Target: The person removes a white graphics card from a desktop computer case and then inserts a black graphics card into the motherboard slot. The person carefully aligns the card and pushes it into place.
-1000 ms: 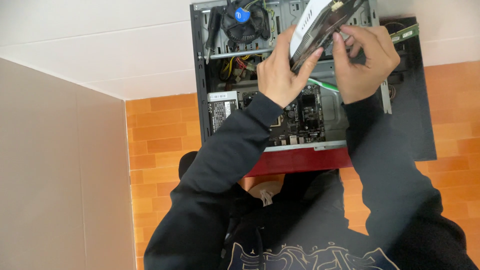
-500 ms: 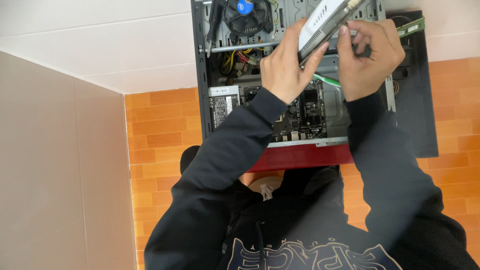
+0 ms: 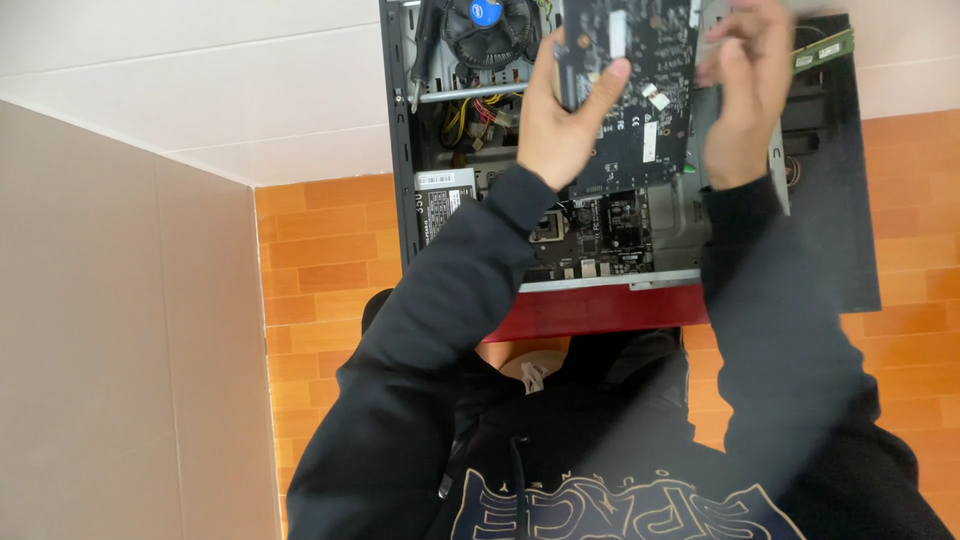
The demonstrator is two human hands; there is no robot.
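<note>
In the head view the left hand (image 3: 560, 125) has its fingers clamped on the near-left edge of the dark circuit card (image 3: 635, 95); the card's flat face is turned to the camera, its long axis running away from the fingers, above the open computer case (image 3: 420, 215). The right hand (image 3: 745, 90) is blurred at the card's right edge; whether its fingers grip it I cannot tell.

A home-like room (orange floor tiles (image 3: 320, 250), plain white wall (image 3: 180, 90)) used for computer repair
</note>
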